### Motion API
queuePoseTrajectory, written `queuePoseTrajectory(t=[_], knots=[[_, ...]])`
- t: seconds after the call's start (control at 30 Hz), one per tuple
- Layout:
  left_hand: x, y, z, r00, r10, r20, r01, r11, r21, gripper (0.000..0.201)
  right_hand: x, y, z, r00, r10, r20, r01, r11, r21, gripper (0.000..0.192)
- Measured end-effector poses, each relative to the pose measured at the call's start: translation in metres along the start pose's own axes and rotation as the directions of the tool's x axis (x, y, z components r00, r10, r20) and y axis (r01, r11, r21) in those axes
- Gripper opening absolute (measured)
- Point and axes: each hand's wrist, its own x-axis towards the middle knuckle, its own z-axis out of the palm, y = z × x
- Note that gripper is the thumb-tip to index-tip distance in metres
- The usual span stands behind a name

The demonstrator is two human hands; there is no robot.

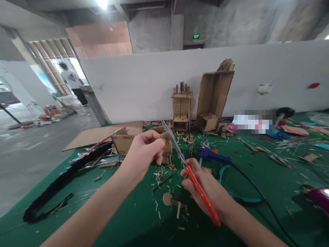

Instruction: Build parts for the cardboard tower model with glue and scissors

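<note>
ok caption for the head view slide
Left hand holds a cardboard scrap to red-handled scissors in the right hand over a green table.

I'm in a bare craft workshop: raw concrete walls and ceiling, a green-covered worktable [123,206] against a white partition [159,79], littered with cardboard offcuts [100,134] and shavings. Small cardboard models [181,108] stand at the back, and a blue glue gun [214,156] lies by its cord
</note>
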Motion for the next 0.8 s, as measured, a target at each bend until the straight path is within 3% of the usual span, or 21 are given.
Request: queuePoseTrajectory(t=[0.4, 0.6, 0.67, 0.8], knots=[[-0.002, 0.003, 0.003, 1.0, -0.021, 0.009, 0.022, 0.996, -0.092, 0.016, 0.0, -0.005, 0.006, 0.993, 0.111, -0.045, -0.115, 0.988, -0.103, 0.025], [0.001, 0.004, 0.0, 0.998, -0.017, -0.063, 0.01, 0.995, -0.1, 0.016, -0.001, 0.002, 0.003, 0.994, -0.035, -0.107, 0.044, 0.996, 0.082, 0.021], [0.002, 0.003, -0.001, 0.997, 0.001, -0.082, -0.007, 0.997, -0.072, 0.019, -0.002, 0.003, -0.001, 0.989, -0.1, -0.105, 0.109, 0.991, 0.08, 0.024], [0.002, 0.005, -0.003, 0.994, 0.078, -0.081, -0.084, 0.993, -0.078, 0.023, -0.003, 0.005, -0.007, 0.991, -0.119, -0.054, 0.12, 0.992, 0.025, 0.03]])
